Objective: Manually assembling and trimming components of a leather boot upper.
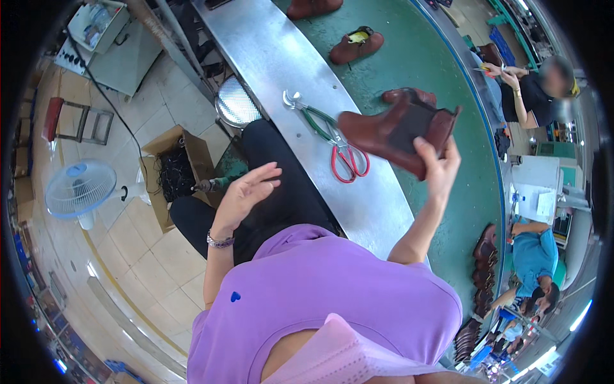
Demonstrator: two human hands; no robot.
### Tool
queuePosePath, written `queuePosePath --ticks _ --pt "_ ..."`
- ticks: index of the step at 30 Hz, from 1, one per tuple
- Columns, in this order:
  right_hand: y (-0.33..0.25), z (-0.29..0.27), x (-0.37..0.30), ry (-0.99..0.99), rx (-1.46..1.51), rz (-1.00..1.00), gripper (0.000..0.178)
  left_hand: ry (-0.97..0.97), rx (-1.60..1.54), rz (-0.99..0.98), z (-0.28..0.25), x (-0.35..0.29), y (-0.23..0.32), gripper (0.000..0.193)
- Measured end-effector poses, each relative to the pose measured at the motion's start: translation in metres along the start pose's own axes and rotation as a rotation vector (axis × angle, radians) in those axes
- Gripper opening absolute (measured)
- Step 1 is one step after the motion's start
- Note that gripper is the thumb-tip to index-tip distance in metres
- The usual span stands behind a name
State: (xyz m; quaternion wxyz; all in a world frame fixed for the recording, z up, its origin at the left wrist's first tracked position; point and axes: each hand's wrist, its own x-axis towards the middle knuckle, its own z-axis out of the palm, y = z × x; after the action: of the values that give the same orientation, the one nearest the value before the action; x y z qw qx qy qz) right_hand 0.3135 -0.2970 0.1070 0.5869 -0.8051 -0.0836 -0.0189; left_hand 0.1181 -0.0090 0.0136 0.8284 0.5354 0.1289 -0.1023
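Observation:
A brown ankle boot [384,131] with a dark elastic side panel is in my right hand [438,168], its toe pointing left over the edge of the metal ledge. My thumb presses on the panel while the fingers go behind the shaft. Above my lap, my left hand [249,192] is raised with fingers stretched and nothing in it. Between the hands lie two cutting tools on the ledge: pliers with green handles [317,120] and a tool with red loop handles [348,163]. Another brown shoe [409,96] shows partly behind the held boot.
The metal ledge [256,38] runs along a green conveyor belt [441,224] carrying more brown shoes [356,46]. At left stand a fan [80,185] and a cardboard box [167,179] of dark scraps. Across the belt, co-workers sit, one in a blue shirt [536,256].

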Motion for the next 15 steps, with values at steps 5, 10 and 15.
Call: queuePosePath --ticks 5,10,15 --pt "0.07 -0.084 0.081 0.125 -0.451 0.2 0.045 0.157 0.029 0.012 -0.018 -0.003 0.0 0.045" --pt "0.151 -0.043 0.144 0.205 -1.101 -0.304 0.046 0.353 0.034 0.012 -0.025 -0.026 -0.013 0.043" --pt "0.12 0.111 0.176 -0.152 -0.504 -0.245 0.052 0.426 0.069 0.09 -0.012 -0.039 -0.026 0.042"
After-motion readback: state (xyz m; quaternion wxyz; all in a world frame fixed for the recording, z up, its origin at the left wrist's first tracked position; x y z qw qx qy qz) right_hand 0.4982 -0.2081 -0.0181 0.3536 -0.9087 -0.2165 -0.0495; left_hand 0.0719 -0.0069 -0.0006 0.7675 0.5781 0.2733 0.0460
